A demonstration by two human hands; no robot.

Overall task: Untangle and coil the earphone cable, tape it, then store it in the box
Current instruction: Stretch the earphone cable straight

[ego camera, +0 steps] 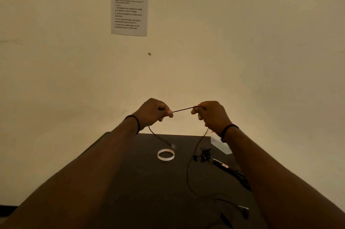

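We are pinching earphone cable (182, 110) taut between left hand (152, 112) and right hand (211, 114), above dark counter (149, 191). Tape roll (166, 154) lying below; earbuds (204, 154), scissors (231, 171), clear box (220, 144) sitting right. Instruction sheet (129, 6) hanging on wall.

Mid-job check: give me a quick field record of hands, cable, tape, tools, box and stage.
left hand: pinches cable
right hand: grips cable
cable: taut between the hands, raised above the table; both ends trail down
earbuds: tangled clump on the table
tape roll: flat on the table, untouched
scissors: right of earbuds, partly dark
box: pale, far right corner, behind right wrist
stage: untangling; not coiled
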